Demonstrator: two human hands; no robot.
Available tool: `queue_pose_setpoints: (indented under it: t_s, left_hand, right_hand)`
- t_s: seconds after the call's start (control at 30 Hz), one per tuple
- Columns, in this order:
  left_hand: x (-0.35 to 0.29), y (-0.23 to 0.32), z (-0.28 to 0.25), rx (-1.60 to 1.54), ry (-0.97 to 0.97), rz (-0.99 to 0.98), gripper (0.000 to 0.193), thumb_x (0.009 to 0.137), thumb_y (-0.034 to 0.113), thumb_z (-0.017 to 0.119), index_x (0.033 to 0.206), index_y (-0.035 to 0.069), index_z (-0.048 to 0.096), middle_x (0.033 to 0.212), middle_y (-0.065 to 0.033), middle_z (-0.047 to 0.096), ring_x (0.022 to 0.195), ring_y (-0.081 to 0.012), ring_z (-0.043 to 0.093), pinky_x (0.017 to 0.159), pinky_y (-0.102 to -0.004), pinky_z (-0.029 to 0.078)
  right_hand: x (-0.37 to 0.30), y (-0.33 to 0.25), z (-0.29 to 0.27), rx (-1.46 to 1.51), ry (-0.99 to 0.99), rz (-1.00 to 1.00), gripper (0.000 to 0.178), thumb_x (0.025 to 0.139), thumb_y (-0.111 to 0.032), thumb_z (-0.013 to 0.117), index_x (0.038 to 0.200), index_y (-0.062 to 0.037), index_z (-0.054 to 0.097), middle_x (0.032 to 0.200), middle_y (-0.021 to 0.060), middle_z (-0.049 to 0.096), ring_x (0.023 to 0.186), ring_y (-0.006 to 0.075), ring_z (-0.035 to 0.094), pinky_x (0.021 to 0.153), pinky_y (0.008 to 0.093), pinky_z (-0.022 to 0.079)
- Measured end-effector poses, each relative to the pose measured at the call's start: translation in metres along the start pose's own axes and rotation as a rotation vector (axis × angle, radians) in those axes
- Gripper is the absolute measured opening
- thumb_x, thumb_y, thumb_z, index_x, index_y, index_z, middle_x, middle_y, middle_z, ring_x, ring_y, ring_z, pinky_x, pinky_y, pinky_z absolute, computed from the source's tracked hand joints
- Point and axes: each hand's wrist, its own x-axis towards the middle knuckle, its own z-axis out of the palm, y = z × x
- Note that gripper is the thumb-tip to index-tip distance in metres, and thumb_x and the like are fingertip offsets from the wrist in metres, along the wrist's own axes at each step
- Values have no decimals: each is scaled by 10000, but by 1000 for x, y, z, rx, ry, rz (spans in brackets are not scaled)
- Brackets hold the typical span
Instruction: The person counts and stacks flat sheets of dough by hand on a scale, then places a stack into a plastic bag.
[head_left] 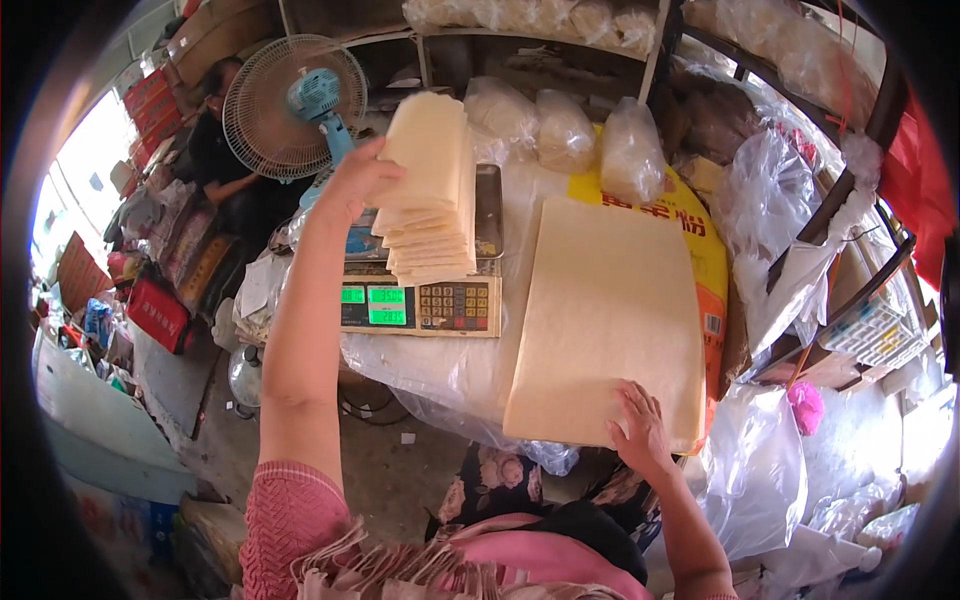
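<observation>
A tall stack of folded cream sheets (428, 165) sits on the pan of a digital scale (460, 308). At the upper left edge of this stack, my left hand (358, 180) has its fingers closed on the top folded sheets; part of the fingers is hard to make out. To the right lies a flat pile of large cream sheets (605, 310). My right hand (642, 430) rests on its near right corner, fingers stretched out and slightly apart, gripping nothing.
A fan (297, 108) stands behind the scale at the left, near another person (215, 165). Clear bags (632, 150) line the back of the table. A yellow sack (700, 240) lies under the pile's right side. Plastic bags (755, 470) hang beside the right forearm.
</observation>
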Motion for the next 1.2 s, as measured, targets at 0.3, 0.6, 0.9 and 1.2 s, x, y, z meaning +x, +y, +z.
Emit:
queue_pose_setpoints:
  t_s: [0.3, 0.6, 0.9, 1.2]
  left_hand:
    - [42, -56, 73, 1343, -80, 88, 736, 918, 686, 345, 1466, 203, 434, 1556, -108, 331, 1452, -391, 217, 1146, -567, 241]
    - [44, -100, 69, 1489, 2, 273, 756, 910, 739, 292, 1409, 207, 493, 1461, -71, 458, 1413, -376, 303, 1107, -640, 249]
    - [-117, -75, 119, 1045, 146, 923, 366, 943, 367, 588, 1201, 118, 660, 1370, -109, 535, 1371, -337, 377, 1110, -586, 259]
    - [-229, -167, 173, 529, -392, 563, 255, 777, 42, 657, 1029, 68, 679, 1091, -131, 661, 1084, -343, 602, 936, -434, 487]
  right_hand:
    - [8, -5, -13, 46, -88, 2, 404, 827, -110, 639, 1212, -22, 554, 1368, 130, 475, 1346, 325, 402, 1051, 476, 348]
    - [19, -36, 7, 100, -94, -120, 223, 872, -102, 613, 1089, -63, 644, 1096, 86, 657, 1058, 295, 596, 1036, 487, 374]
    - [34, -68, 32, -193, -126, -516, 63, 823, -127, 622, 867, -82, 623, 841, 82, 608, 892, 256, 615, 1018, 547, 375]
    - [73, -19, -36, 636, 180, 266, 168, 852, -64, 674, 1014, -18, 681, 973, 130, 709, 840, 147, 686, 763, 295, 540]
